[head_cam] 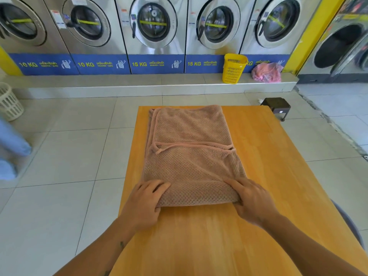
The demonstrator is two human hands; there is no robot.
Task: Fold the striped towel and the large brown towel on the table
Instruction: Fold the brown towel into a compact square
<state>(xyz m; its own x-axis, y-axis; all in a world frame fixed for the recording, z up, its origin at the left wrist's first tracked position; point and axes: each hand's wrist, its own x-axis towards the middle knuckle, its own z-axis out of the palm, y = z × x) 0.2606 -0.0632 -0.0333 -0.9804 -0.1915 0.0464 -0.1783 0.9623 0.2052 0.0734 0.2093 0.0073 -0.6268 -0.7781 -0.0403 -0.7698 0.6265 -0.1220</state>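
The large brown towel [189,152] lies folded into a long strip on the orange wooden table [268,176], running from the far edge toward me. A hemmed edge crosses its middle. My left hand [146,200] grips the towel's near left corner, fingers on top and thumb under the fold. My right hand [251,200] grips the near right corner the same way. No striped towel is in view.
A row of washing machines [155,26] lines the far wall. On the ledge below them stand a yellow basket [234,68] and a pink bag [266,73]. A dark stool [276,106] sits beyond the table's far right corner; a white basket [9,102] stands at left.
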